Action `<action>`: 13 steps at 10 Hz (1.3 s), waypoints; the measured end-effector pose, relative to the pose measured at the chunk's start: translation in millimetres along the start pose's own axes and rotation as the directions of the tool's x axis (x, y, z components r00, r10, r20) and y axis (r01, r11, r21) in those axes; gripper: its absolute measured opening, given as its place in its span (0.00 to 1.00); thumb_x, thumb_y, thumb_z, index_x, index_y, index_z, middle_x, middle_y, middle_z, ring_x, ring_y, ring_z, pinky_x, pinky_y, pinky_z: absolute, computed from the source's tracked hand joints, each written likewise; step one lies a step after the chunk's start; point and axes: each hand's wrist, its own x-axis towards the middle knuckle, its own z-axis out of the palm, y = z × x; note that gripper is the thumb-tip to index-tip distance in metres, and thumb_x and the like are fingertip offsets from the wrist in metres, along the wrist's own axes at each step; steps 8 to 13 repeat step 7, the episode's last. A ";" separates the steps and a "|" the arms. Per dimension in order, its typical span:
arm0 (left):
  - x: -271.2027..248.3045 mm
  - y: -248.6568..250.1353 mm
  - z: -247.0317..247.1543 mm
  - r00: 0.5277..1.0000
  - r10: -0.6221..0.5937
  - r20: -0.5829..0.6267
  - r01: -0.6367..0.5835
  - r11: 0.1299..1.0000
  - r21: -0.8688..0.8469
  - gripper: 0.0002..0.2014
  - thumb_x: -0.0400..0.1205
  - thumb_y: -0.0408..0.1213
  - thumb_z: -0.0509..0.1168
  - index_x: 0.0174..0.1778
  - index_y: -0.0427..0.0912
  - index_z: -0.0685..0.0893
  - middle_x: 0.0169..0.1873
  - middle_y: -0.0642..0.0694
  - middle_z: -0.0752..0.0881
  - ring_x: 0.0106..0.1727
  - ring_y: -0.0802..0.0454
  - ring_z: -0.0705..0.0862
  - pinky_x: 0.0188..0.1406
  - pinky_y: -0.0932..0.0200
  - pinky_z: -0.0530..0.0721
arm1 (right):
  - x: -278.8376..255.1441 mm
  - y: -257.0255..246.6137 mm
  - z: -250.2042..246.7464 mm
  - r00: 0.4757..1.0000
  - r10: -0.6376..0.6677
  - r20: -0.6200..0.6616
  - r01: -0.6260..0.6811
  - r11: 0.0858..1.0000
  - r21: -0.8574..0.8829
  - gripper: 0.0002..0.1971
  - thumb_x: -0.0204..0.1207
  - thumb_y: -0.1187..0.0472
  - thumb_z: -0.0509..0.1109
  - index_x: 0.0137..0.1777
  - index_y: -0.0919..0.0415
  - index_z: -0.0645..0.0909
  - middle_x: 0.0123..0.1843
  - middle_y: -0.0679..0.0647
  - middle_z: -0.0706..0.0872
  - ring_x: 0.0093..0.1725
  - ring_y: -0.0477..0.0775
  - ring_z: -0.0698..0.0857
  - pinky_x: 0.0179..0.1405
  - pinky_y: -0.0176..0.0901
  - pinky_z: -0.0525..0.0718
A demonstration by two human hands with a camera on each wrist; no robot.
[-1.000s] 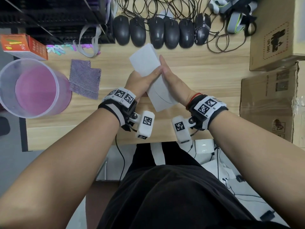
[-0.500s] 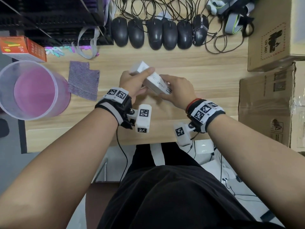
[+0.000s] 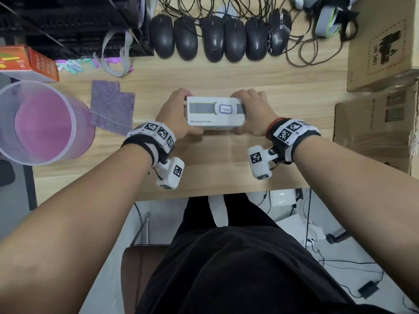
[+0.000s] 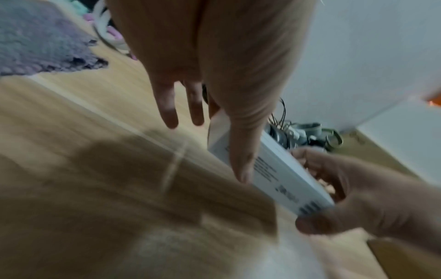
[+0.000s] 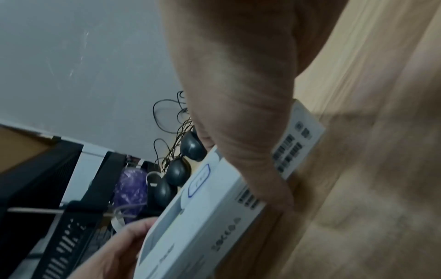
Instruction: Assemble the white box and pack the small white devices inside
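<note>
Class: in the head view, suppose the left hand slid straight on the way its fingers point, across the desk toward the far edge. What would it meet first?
Probably the row of black mice. The left hand grips the white box; bare desk lies between, though depth is uncertain.

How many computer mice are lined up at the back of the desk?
6. The mice sit side by side in a row along the far edge: first, second, third, fourth, fifth, and a sixth, angular one. None look hidden.

Matt white cardboard box (image 3: 215, 113) on smooth pale wood-grain table (image 3: 226, 73).
</note>
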 end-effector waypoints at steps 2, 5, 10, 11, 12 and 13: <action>14.9 -14.4 17.3 0.999 -0.015 -0.045 0.030 0.931 0.364 0.44 0.61 0.40 0.87 0.70 0.48 0.72 0.66 0.46 0.75 0.68 0.43 0.72 0.48 0.44 0.82 | 13.4 4.5 25.9 1.000 -0.011 -0.027 0.006 0.986 -0.167 0.46 0.56 0.58 0.87 0.76 0.57 0.71 0.67 0.61 0.74 0.64 0.66 0.71 0.65 0.52 0.75; 7.4 -2.7 8.9 0.996 -0.086 -0.017 0.086 0.928 0.363 0.53 0.61 0.55 0.86 0.79 0.51 0.65 0.71 0.42 0.70 0.73 0.42 0.69 0.58 0.43 0.80 | 4.1 -7.6 1.6 0.997 0.053 0.051 -0.043 0.985 -0.167 0.54 0.56 0.45 0.87 0.82 0.51 0.64 0.74 0.59 0.70 0.71 0.65 0.69 0.64 0.60 0.79; 9.0 80.3 -52.7 0.986 0.026 -0.167 -0.002 0.990 0.142 0.24 0.75 0.57 0.74 0.62 0.49 0.82 0.55 0.50 0.85 0.56 0.49 0.84 0.59 0.49 0.84 | 8.5 -58.7 -107.5 0.997 -0.010 -0.071 0.012 1.000 0.023 0.18 0.74 0.53 0.77 0.62 0.57 0.83 0.54 0.51 0.87 0.51 0.52 0.84 0.58 0.48 0.84; 9.0 80.3 -52.7 0.986 0.026 -0.167 -0.002 0.990 0.142 0.24 0.75 0.57 0.74 0.62 0.49 0.82 0.55 0.50 0.85 0.56 0.49 0.84 0.59 0.49 0.84 | 8.5 -58.7 -107.5 0.997 -0.010 -0.071 0.012 1.000 0.023 0.18 0.74 0.53 0.77 0.62 0.57 0.83 0.54 0.51 0.87 0.51 0.52 0.84 0.58 0.48 0.84; 9.0 80.3 -52.7 0.986 0.026 -0.167 -0.002 0.990 0.142 0.24 0.75 0.57 0.74 0.62 0.49 0.82 0.55 0.50 0.85 0.56 0.49 0.84 0.59 0.49 0.84 | 8.5 -58.7 -107.5 0.997 -0.010 -0.071 0.012 1.000 0.023 0.18 0.74 0.53 0.77 0.62 0.57 0.83 0.54 0.51 0.87 0.51 0.52 0.84 0.58 0.48 0.84; 9.0 80.3 -52.7 0.986 0.026 -0.167 -0.002 0.990 0.142 0.24 0.75 0.57 0.74 0.62 0.49 0.82 0.55 0.50 0.85 0.56 0.49 0.84 0.59 0.49 0.84 | 8.5 -58.7 -107.5 0.997 -0.010 -0.071 0.012 1.000 0.023 0.18 0.74 0.53 0.77 0.62 0.57 0.83 0.54 0.51 0.87 0.51 0.52 0.84 0.58 0.48 0.84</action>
